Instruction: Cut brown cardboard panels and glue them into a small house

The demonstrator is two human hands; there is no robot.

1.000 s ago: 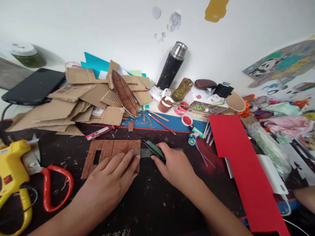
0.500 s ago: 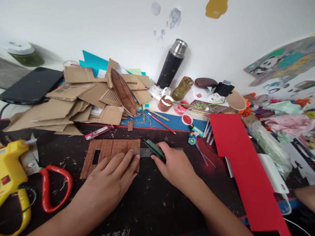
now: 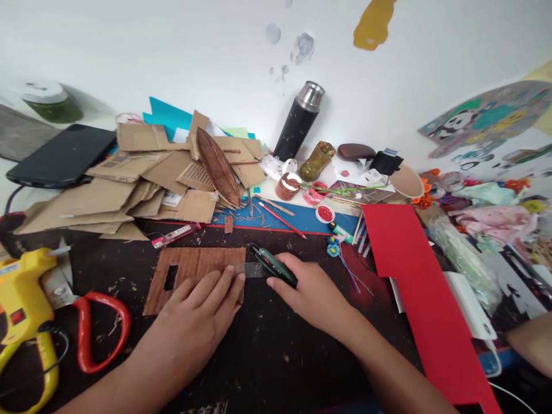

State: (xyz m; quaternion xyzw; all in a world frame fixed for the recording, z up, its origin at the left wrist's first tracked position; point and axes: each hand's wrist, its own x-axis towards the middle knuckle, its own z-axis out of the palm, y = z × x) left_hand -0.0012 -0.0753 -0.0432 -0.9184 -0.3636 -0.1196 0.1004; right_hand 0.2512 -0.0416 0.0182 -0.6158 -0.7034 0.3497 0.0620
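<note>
My left hand point(image 3: 196, 313) lies flat, fingers stretched, on a brown-painted piece of cardboard point(image 3: 194, 261) that has a small rectangular cutout. Its fingertips press on the end of a clear ruler point(image 3: 252, 270), which sticks out to the right past the cardboard. My right hand point(image 3: 313, 290) is closed around a dark green utility knife point(image 3: 273, 266). The knife's tip points up and left, close to the cardboard's right edge. Part of the ruler is hidden under both hands.
At left are a yellow glue gun point(image 3: 26, 287) and red-handled scissors point(image 3: 103, 330). Behind lie cardboard scraps point(image 3: 99, 195), a brown boat shape point(image 3: 218, 167), a black thermos point(image 3: 297, 123) and a red pencil point(image 3: 282, 219). Red card point(image 3: 414, 276) runs along the right; another person's arm point(image 3: 532, 342) shows there.
The knife has turned slightly in my right hand, so more of its side shows. My left hand stays on the ruler and cardboard. The whole view has shifted a little.
</note>
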